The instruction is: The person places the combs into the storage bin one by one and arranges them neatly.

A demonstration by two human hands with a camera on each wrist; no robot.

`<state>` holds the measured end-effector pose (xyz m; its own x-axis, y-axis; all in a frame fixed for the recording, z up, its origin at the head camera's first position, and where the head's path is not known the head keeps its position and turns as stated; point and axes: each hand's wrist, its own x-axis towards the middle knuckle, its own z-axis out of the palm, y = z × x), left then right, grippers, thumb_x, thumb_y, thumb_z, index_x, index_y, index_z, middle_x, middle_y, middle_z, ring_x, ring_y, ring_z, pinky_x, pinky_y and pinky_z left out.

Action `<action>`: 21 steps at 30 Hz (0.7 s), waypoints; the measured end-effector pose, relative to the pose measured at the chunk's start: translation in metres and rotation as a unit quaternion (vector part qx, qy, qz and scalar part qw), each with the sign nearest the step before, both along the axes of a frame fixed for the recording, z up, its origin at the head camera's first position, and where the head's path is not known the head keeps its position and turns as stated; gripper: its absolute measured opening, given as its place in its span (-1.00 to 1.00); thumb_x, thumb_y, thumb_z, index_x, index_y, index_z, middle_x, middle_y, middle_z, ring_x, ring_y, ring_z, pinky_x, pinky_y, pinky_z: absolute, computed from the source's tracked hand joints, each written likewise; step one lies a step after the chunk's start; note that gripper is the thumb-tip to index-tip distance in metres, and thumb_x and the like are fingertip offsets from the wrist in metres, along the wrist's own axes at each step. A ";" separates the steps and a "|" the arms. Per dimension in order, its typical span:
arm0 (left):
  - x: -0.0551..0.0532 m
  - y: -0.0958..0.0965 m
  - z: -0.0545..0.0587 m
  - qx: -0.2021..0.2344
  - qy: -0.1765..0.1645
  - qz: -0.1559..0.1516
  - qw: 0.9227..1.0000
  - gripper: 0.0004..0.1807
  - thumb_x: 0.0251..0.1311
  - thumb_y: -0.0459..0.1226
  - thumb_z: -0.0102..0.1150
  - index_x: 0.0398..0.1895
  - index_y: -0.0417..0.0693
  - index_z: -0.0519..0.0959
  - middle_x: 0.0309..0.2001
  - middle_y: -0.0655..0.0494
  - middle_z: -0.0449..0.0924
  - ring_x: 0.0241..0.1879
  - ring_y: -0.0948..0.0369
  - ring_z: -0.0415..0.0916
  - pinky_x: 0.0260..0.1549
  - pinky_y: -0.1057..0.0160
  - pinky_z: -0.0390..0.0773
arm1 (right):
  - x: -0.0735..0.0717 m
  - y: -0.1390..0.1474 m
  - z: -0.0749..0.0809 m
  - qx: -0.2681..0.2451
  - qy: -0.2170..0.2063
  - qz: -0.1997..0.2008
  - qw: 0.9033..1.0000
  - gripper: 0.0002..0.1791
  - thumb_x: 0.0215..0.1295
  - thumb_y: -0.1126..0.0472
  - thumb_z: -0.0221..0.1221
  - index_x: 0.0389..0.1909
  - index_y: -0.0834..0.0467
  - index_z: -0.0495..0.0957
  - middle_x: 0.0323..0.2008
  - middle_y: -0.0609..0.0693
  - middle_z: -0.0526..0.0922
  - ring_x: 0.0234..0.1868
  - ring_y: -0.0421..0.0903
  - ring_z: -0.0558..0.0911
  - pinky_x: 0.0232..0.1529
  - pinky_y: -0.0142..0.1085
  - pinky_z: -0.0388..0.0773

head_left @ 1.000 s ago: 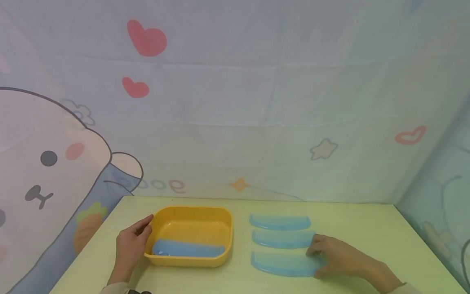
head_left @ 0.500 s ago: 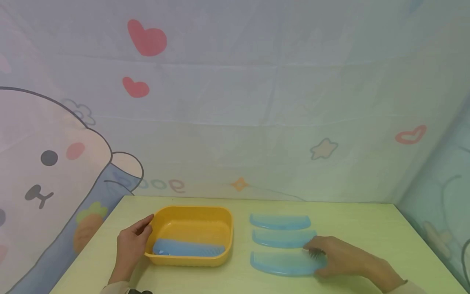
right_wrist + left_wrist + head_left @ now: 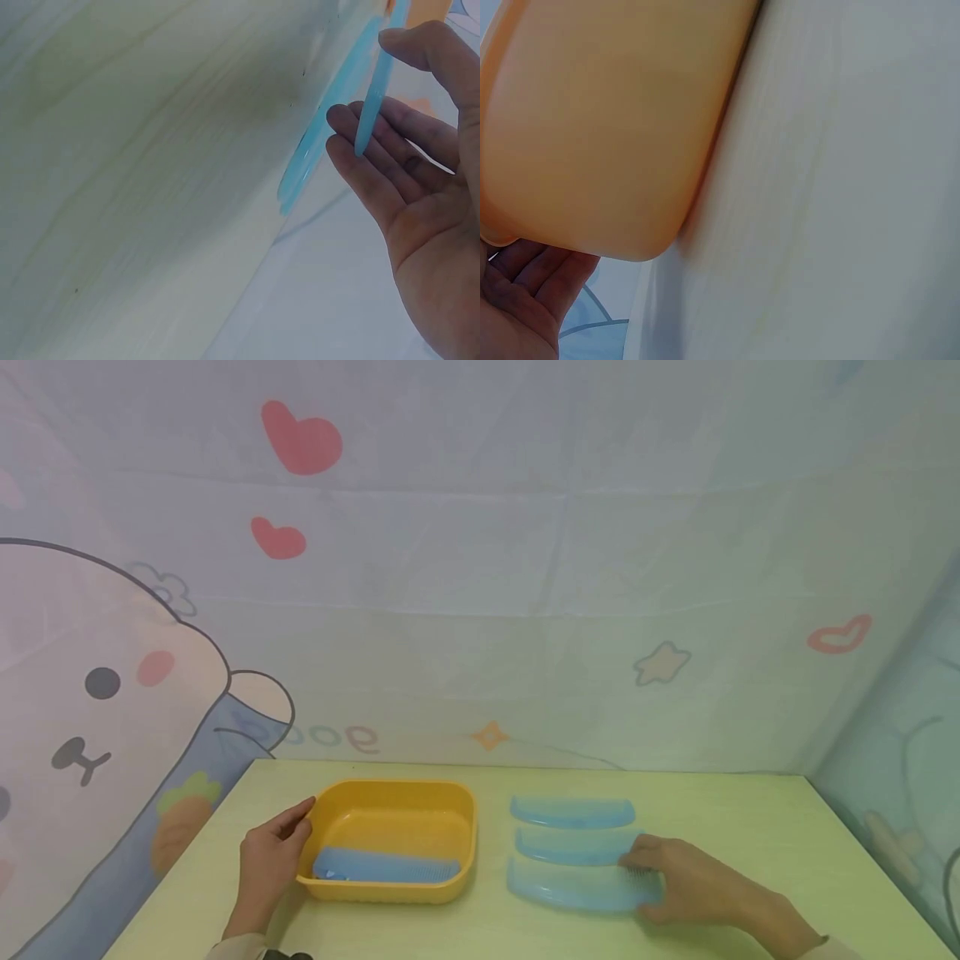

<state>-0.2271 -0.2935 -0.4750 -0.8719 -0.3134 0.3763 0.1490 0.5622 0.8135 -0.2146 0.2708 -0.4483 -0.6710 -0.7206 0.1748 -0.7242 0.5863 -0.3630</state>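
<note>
On the left, my left hand (image 3: 268,860) grips the left side of a yellow plastic basin (image 3: 390,894), its fingers against the outer wall (image 3: 622,127) in the left wrist view. A blue comb (image 3: 386,867) lies inside, along the basin's front wall. My right hand (image 3: 697,881) pinches the right end of a translucent blue comb (image 3: 566,889), thumb on one face and fingers on the other. In the right wrist view this comb (image 3: 375,97) stands off the tabletop between thumb and fingertips. Just behind it lie a middle comb (image 3: 573,847) and a far comb (image 3: 572,814).
All this sits on a pale yellow-green table (image 3: 757,827). A cloth backdrop (image 3: 480,568) with hearts and a cartoon bear rises along its back edge. To the right hangs another cloth panel (image 3: 900,760).
The comb in my right hand has come up and shifted slightly back and left, nearer the middle comb. My left hand and the basin have stayed in place.
</note>
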 end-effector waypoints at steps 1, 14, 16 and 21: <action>0.000 0.000 0.000 0.001 0.000 -0.001 1.000 -0.68 0.45 -0.47 0.20 0.19 -0.30 0.71 0.10 -0.24 0.73 -0.19 0.72 0.45 -0.22 0.69 0.49 | -0.001 0.000 0.000 -0.005 0.003 -0.002 1.000 -0.45 0.15 0.08 0.55 0.10 0.31 0.72 -0.08 -0.12 0.67 -0.09 -0.21 0.64 -0.09 -0.23 0.70; 0.000 0.000 0.001 -0.009 -0.005 0.005 1.000 -0.68 0.44 -0.46 0.20 0.19 -0.28 0.72 0.09 -0.23 0.73 -0.22 0.72 0.45 -0.25 0.68 0.49 | -0.011 -0.019 0.011 -0.043 0.028 -0.018 0.999 -0.44 0.27 0.08 0.49 0.17 0.35 0.68 -0.02 0.02 0.70 -0.07 -0.05 0.69 -0.11 -0.15 0.71; 0.000 0.000 0.000 -0.011 -0.004 0.006 1.000 -0.68 0.44 -0.46 0.20 0.19 -0.28 0.72 0.08 -0.24 0.74 -0.22 0.71 0.44 -0.26 0.69 0.49 | -0.013 -0.024 0.013 -0.048 0.019 -0.018 0.999 -0.44 0.29 0.08 0.48 0.19 0.36 0.67 -0.02 0.03 0.70 -0.09 -0.07 0.67 -0.12 -0.14 0.71; -0.001 0.000 0.000 -0.015 -0.003 0.006 1.000 -0.68 0.44 -0.47 0.20 0.19 -0.29 0.72 0.08 -0.24 0.74 -0.21 0.71 0.44 -0.25 0.69 0.48 | -0.020 -0.041 0.017 -0.056 0.027 -0.023 0.998 -0.45 0.29 0.08 0.46 0.19 0.33 0.67 -0.02 -0.01 0.69 -0.10 -0.14 0.64 -0.09 -0.17 0.69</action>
